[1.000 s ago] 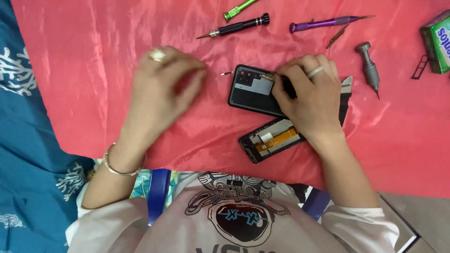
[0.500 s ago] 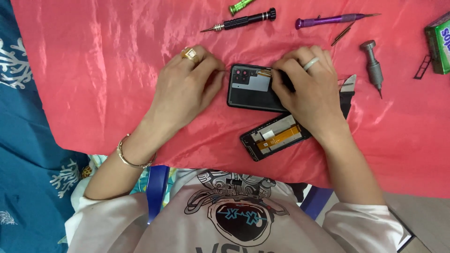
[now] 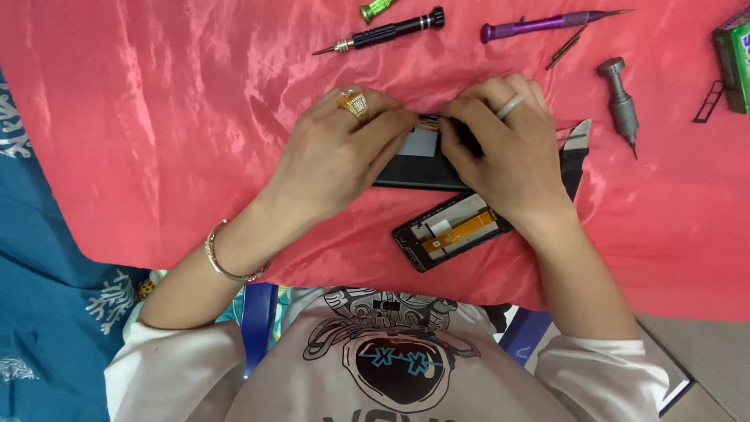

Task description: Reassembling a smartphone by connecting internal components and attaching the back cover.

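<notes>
**Both hands closed on a dark phone body over red satin**

Nearest the camera, at the bottom centre, a white printed shirt (image 3: 391, 367) is seen, with a blue patterned cloth (image 3: 47, 312) at the lower left. Just above the shirt, an opened black phone frame with an orange flex cable (image 3: 453, 232) lies tilted on the shiny red satin cloth (image 3: 156, 117), set aside just below the right wrist, apparently so that it stays within reach.

At mid-frame, a dark rectangular phone body (image 3: 422, 160) is kept flat on the cloth between both hands. The left hand (image 3: 336, 156), marked by a gold ring and a bracelet, is laid over its left end with fingers curled, seemingly to steady it. The right hand (image 3: 508, 148), wearing a pale band, is pinched at the body's upper edge; whether a small part is gripped there cannot be told.

Farther off, along the top, a black precision screwdriver (image 3: 383, 33), a purple-handled tool (image 3: 547, 23) and a grey stubby driver (image 3: 619, 98) are laid apart from the work, beside a green box (image 3: 736, 59) at the right edge.
</notes>
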